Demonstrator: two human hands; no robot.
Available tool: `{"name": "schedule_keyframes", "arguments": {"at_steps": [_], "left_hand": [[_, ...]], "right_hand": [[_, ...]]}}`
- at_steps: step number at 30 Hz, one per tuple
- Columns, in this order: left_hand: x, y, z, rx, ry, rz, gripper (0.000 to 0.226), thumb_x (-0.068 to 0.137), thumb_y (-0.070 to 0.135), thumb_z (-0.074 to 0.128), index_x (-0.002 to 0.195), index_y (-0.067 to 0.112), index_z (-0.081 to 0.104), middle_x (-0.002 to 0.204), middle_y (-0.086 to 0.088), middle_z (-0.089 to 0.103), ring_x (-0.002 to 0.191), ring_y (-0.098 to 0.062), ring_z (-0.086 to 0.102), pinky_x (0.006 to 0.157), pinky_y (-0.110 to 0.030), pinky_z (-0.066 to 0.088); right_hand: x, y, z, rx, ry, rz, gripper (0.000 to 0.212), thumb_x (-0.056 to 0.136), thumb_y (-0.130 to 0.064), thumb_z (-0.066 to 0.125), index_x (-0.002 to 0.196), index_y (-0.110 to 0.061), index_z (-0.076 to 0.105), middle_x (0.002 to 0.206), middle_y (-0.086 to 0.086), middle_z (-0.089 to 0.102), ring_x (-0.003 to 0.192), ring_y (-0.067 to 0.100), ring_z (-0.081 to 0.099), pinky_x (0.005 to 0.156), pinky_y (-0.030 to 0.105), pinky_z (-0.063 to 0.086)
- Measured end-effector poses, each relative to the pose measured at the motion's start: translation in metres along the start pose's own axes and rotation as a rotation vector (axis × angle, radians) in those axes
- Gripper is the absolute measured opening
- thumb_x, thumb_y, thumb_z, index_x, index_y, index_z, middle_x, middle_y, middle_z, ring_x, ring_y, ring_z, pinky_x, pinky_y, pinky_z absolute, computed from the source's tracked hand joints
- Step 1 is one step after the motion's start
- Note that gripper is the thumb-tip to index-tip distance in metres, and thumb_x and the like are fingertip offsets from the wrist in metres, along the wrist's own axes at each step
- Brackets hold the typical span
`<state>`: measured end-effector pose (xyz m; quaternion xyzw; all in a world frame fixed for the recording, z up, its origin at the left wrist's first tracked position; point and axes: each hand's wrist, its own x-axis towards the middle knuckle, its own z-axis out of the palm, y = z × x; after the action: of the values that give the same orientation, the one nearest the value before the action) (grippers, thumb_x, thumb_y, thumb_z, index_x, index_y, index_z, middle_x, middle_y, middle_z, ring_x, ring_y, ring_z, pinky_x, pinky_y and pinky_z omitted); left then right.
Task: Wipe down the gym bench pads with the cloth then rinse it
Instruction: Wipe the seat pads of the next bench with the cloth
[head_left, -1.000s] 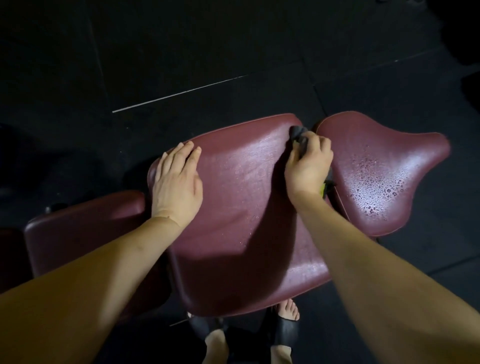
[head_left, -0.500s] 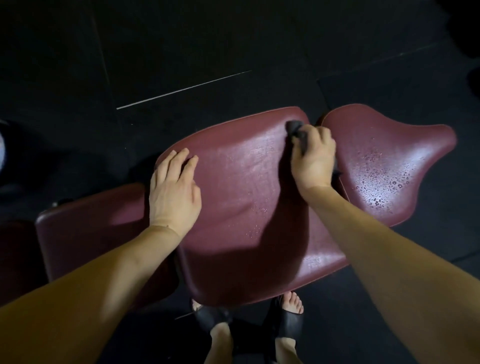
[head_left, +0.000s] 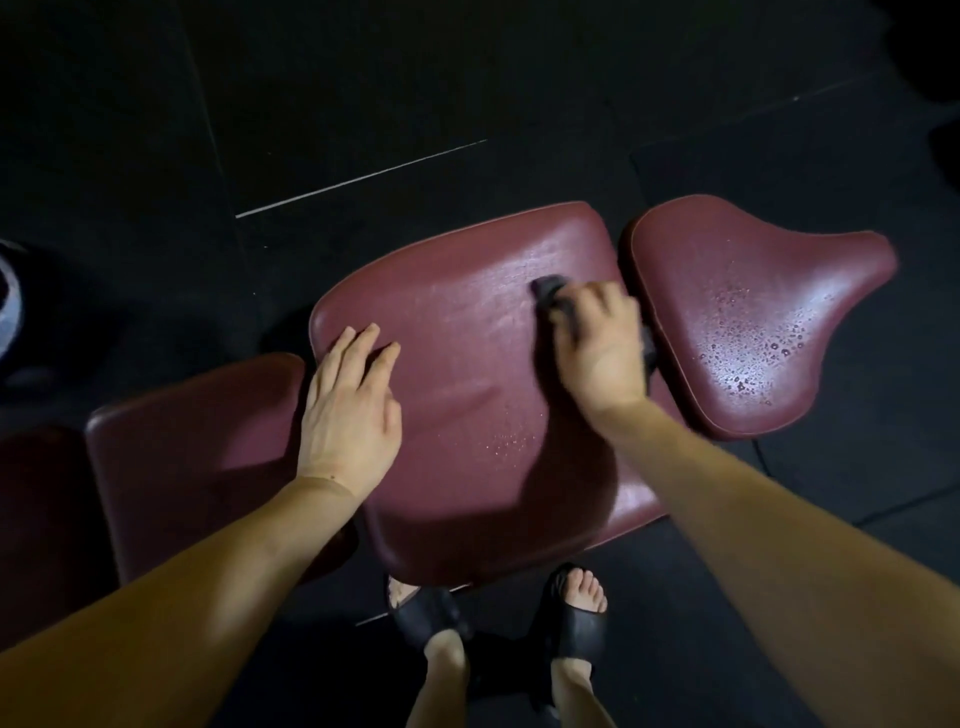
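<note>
A maroon middle bench pad (head_left: 467, 312) lies in front of me, shiny and damp. My right hand (head_left: 597, 348) presses a dark cloth (head_left: 550, 291) on its right part; the cloth sticks out under the fingers and most of it is hidden. My left hand (head_left: 350, 410) rests flat on the pad's left edge, fingers apart, holding nothing. To the right sits a narrower seat pad (head_left: 753, 270) covered with water droplets. A third maroon pad (head_left: 197, 441) lies lower at the left.
Black rubber floor tiles (head_left: 415, 78) surround the bench, with a pale seam line at the back. My feet in black sandals (head_left: 576, 623) stand just below the pad's near edge. A pale round object (head_left: 8, 301) shows at the left border.
My right hand has slid the cloth from the pad's far right corner inward and toward me. The left hand has stayed on the left edge. The view has shifted a little.
</note>
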<state>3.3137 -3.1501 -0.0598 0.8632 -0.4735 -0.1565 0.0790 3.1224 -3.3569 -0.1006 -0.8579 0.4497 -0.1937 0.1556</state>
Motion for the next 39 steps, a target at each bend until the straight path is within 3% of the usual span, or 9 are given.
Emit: {"name": "schedule_keyframes", "arguments": {"at_steps": [3,6,10,14,18,22,26,30,39], "left_hand": [[-0.006,-0.003,0.002,-0.007,-0.001,0.009,0.058,0.092,0.011,0.05,0.15,0.014,0.049,0.165,-0.004,0.032,0.156,-0.024,0.02,0.123,-0.05,0.028],[-0.016,-0.008,-0.001,0.0,0.001,0.009,0.058,0.092,0.01,0.052,0.15,0.014,0.05,0.164,-0.004,0.035,0.155,-0.024,0.024,0.123,-0.05,0.028],[-0.04,-0.021,-0.004,0.039,-0.022,-0.026,0.059,0.09,0.011,0.056,0.149,0.015,0.051,0.161,-0.005,0.039,0.151,-0.026,0.031,0.122,-0.048,0.031],[-0.063,-0.031,-0.004,0.066,-0.038,-0.044,0.06,0.088,0.024,0.043,0.146,0.015,0.054,0.159,-0.005,0.043,0.146,-0.029,0.038,0.118,-0.05,0.035],[-0.075,-0.034,-0.001,0.04,-0.042,-0.046,0.062,0.088,0.028,0.037,0.145,0.016,0.055,0.158,-0.004,0.044,0.144,-0.029,0.041,0.117,-0.05,0.036],[-0.086,-0.041,-0.005,0.002,-0.011,-0.09,0.055,0.09,0.022,0.046,0.144,0.015,0.056,0.156,-0.005,0.047,0.143,-0.029,0.041,0.118,-0.051,0.035],[-0.107,-0.055,-0.008,-0.019,0.045,-0.151,0.059,0.085,0.026,0.04,0.14,0.014,0.059,0.15,-0.005,0.051,0.14,-0.027,0.044,0.116,-0.047,0.036],[-0.128,-0.069,-0.004,-0.026,0.082,-0.191,0.057,0.083,0.016,0.043,0.135,0.011,0.064,0.147,-0.007,0.055,0.139,-0.027,0.046,0.116,-0.044,0.034],[-0.153,-0.077,0.006,-0.068,0.082,-0.158,0.051,0.091,0.016,0.044,0.138,0.007,0.06,0.15,-0.01,0.053,0.147,-0.029,0.039,0.12,-0.049,0.034]], "right_hand": [[0.002,0.016,-0.005,0.036,0.063,0.293,0.029,0.093,-0.019,0.055,0.119,-0.009,0.065,0.115,0.02,0.057,0.093,0.043,0.052,0.087,0.051,0.046],[-0.015,-0.037,0.006,0.057,0.118,0.397,0.021,0.091,-0.015,0.059,0.108,-0.007,0.066,0.105,0.022,0.056,0.087,0.044,0.053,0.081,0.052,0.045],[-0.068,-0.137,0.022,0.156,-0.069,-0.03,0.021,0.091,-0.01,0.061,0.11,-0.007,0.068,0.102,0.019,0.058,0.083,0.038,0.05,0.077,0.05,0.043],[-0.065,-0.106,0.014,0.108,-0.196,-0.336,0.026,0.095,-0.015,0.061,0.119,-0.009,0.069,0.11,0.018,0.062,0.087,0.04,0.053,0.083,0.049,0.045],[-0.045,-0.034,-0.006,0.003,-0.054,0.009,0.022,0.095,-0.018,0.062,0.116,-0.011,0.066,0.11,0.019,0.058,0.09,0.043,0.053,0.083,0.053,0.047],[-0.056,-0.074,0.006,0.048,0.038,0.262,0.021,0.093,-0.013,0.063,0.113,-0.006,0.067,0.105,0.022,0.056,0.087,0.043,0.052,0.079,0.052,0.046],[-0.099,-0.17,0.028,0.144,-0.163,-0.144,0.023,0.094,-0.012,0.059,0.114,-0.007,0.069,0.106,0.019,0.059,0.086,0.04,0.052,0.08,0.051,0.046],[-0.1,-0.167,0.027,0.139,-0.332,-0.463,0.029,0.1,-0.018,0.055,0.124,-0.008,0.068,0.115,0.016,0.061,0.092,0.04,0.052,0.088,0.049,0.045],[-0.053,-0.179,0.039,0.12,-0.33,-0.515,0.023,0.095,-0.01,0.062,0.117,-0.008,0.069,0.108,0.018,0.06,0.095,0.042,0.054,0.09,0.047,0.043]]}}
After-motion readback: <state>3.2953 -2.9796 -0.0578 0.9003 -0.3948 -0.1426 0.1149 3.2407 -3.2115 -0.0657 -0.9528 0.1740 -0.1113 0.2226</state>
